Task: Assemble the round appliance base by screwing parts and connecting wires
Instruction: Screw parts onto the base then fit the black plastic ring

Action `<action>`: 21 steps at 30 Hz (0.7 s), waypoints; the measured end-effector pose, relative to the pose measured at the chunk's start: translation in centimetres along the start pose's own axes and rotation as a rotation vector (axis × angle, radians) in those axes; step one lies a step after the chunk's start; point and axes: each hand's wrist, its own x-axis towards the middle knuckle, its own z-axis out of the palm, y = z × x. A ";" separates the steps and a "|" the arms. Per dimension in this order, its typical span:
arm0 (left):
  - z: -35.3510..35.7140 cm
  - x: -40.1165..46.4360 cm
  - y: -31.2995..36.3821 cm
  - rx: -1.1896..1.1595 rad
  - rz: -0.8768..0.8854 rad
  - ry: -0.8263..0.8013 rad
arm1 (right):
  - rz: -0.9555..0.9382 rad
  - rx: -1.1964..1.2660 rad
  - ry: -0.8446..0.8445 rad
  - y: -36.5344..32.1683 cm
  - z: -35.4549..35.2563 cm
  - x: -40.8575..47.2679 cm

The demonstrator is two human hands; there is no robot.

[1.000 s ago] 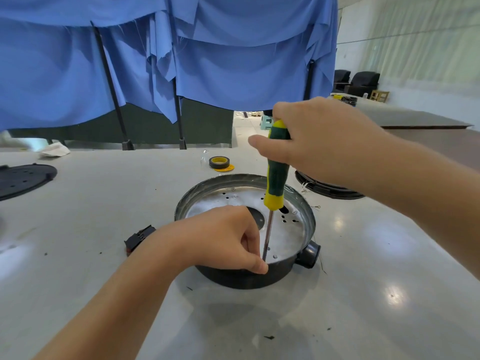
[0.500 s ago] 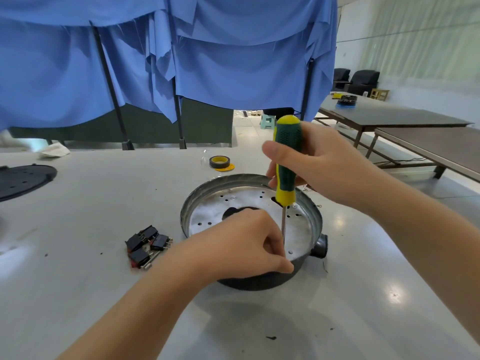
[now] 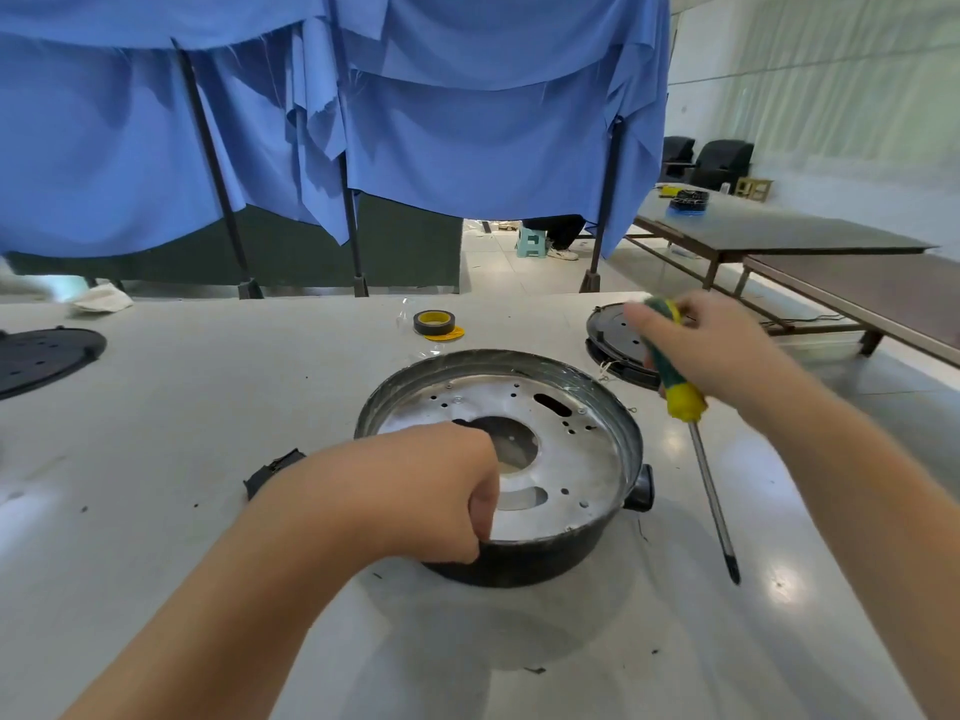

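Note:
The round appliance base (image 3: 566, 459), a black shell with a perforated silver plate inside, sits on the white table in front of me. My left hand (image 3: 431, 491) curls over its near-left rim and grips the edge. To the right of the base, my right hand (image 3: 711, 345) holds a green and yellow screwdriver (image 3: 691, 433) by the handle. Its shaft slants down over the table, clear of the base, tip near the table surface.
A roll of black and yellow tape (image 3: 435, 323) lies behind the base. A black round cover (image 3: 618, 345) sits at the back right, another black disc (image 3: 41, 356) at far left. Small black switch parts (image 3: 272, 467) peek out beside my left forearm.
My right hand has lifted the screwdriver out of the base and swung it to the right, over the table. My left hand has shifted from the screw spot to the rim.

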 end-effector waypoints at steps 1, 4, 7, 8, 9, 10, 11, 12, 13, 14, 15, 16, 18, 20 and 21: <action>0.0 0.0 0.1 0.016 -0.006 -0.001 | 0.043 -0.023 0.005 1.2 0.6 0.1; 0.1 -0.2 0.4 0.030 -0.008 -0.003 | 0.180 -0.050 0.016 4.6 2.3 0.0; 0.4 -0.2 1.0 0.026 0.007 0.015 | 0.268 -0.064 0.039 6.8 3.9 -0.4; 0.5 -0.1 1.3 0.026 0.016 0.026 | 0.283 -0.063 0.041 7.1 4.4 -0.6; 0.6 0.1 1.7 0.025 0.028 0.043 | 0.293 -0.063 0.036 7.3 4.8 -0.7; 0.8 0.2 2.0 0.023 0.043 0.065 | 0.297 -0.055 0.032 7.3 5.1 -0.8; 1.1 0.4 2.4 0.022 0.064 0.095 | 0.295 -0.033 0.033 7.2 5.3 -0.8; 1.4 0.8 2.7 0.024 0.091 0.130 | 0.289 0.009 0.040 7.1 5.4 -0.9; 1.8 1.2 2.9 0.027 0.121 0.165 | 0.283 0.071 0.053 7.0 5.4 -0.9; 2.2 1.6 3.2 0.027 0.149 0.198 | 0.276 0.134 0.071 6.9 5.4 -1.0; 2.6 2.1 3.5 0.023 0.173 0.225 | 0.271 0.172 0.087 6.8 5.3 -1.1; 2.9 2.5 3.7 0.014 0.193 0.246 | 0.267 0.175 0.097 6.8 5.3 -1.3; 3.3 3.2 3.7 -0.018 0.218 0.269 | 0.254 0.103 0.082 7.0 5.4 -1.5; 3.4 3.4 3.3 -0.079 0.233 0.275 | 0.242 -0.020 0.037 7.3 5.7 -1.8; 3.2 3.3 3.0 -0.128 0.233 0.271 | 0.237 -0.076 0.021 7.4 5.9 -2.0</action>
